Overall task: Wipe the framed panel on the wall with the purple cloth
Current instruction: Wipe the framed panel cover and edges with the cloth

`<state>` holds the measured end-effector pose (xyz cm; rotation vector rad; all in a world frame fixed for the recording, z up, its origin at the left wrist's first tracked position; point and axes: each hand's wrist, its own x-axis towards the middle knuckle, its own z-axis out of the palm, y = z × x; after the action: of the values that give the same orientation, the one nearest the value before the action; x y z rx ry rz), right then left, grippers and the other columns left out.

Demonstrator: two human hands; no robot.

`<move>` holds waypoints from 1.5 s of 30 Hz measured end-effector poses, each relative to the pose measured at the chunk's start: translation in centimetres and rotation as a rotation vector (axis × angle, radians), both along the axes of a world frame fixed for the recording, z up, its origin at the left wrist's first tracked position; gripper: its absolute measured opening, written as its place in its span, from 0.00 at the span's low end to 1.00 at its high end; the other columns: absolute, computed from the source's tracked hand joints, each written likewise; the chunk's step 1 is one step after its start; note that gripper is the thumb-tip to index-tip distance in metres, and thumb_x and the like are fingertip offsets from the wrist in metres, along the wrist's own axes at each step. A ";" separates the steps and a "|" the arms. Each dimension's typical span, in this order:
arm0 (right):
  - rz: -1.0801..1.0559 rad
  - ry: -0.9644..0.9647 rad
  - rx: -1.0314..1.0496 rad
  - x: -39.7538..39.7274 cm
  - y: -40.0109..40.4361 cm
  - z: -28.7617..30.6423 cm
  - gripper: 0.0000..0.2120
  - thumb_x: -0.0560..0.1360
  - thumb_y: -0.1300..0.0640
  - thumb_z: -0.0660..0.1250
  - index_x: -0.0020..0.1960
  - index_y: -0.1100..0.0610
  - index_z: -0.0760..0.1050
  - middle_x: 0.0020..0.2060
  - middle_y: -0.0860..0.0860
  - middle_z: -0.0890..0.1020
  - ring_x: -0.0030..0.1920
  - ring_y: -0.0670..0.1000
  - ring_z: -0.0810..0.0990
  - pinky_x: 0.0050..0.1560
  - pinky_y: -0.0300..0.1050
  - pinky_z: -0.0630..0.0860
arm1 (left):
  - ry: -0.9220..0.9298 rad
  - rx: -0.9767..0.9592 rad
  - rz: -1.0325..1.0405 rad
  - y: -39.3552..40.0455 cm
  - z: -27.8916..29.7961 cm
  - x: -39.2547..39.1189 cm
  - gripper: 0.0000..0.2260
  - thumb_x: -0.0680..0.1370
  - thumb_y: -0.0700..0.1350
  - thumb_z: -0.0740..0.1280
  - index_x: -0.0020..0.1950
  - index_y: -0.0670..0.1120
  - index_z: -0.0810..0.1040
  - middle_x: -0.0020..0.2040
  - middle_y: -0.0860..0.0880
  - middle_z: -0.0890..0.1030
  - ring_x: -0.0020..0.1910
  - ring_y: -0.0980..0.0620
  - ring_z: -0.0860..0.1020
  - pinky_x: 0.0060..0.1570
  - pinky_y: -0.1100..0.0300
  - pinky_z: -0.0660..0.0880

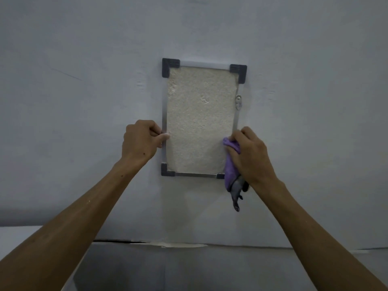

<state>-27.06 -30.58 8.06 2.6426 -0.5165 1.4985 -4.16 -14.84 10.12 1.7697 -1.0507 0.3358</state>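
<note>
1. The panel [199, 122] hangs on the wall [84, 91].
2. The left hand [140, 141] pinches its left frame edge with curled fingers.
3. The right hand [249, 156] grips the cloth [231, 171] against the panel's lower right corner.

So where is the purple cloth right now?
In the head view, the purple cloth is bunched in the right hand, pressed against the lower right corner of the framed panel on the wall.

No readable text, no labels, no numbers, no signs anywhere
</note>
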 end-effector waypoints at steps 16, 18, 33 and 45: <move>0.056 0.217 -0.103 -0.3 0.0 -4.2 0.06 0.75 0.64 0.72 0.43 0.62 0.76 0.43 0.55 0.77 0.42 0.55 0.75 0.41 0.54 0.77 | 0.012 0.008 -0.018 0.0 0.0 0.5 0.09 0.74 0.50 0.77 0.44 0.44 0.84 0.35 0.49 0.85 0.34 0.53 0.85 0.44 0.48 0.84; 0.068 0.086 -0.142 0.0 -0.8 -3.6 0.02 0.76 0.64 0.72 0.46 0.62 0.79 0.44 0.55 0.79 0.43 0.55 0.76 0.43 0.50 0.77 | 0.002 0.012 -0.017 0.0 0.0 0.5 0.10 0.74 0.50 0.77 0.44 0.44 0.84 0.35 0.49 0.85 0.34 0.54 0.85 0.44 0.48 0.84; 0.064 0.041 -0.217 0.0 -0.8 -6.0 0.04 0.80 0.62 0.68 0.52 0.62 0.80 0.47 0.55 0.79 0.46 0.56 0.76 0.46 0.51 0.77 | 0.018 0.009 -0.034 0.0 0.0 0.2 0.09 0.74 0.48 0.77 0.44 0.44 0.84 0.35 0.48 0.85 0.34 0.54 0.85 0.45 0.49 0.85; 0.056 0.197 -0.133 -0.2 0.5 -5.2 0.02 0.76 0.63 0.72 0.46 0.62 0.80 0.43 0.55 0.79 0.43 0.56 0.76 0.42 0.53 0.77 | 0.006 0.017 -0.024 -0.1 0.2 0.3 0.09 0.74 0.49 0.77 0.44 0.44 0.84 0.36 0.48 0.85 0.34 0.54 0.85 0.45 0.48 0.85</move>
<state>-27.27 -30.13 2.84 2.6805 -0.3192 1.2199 -3.87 -14.89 10.30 1.7711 -1.0724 0.3074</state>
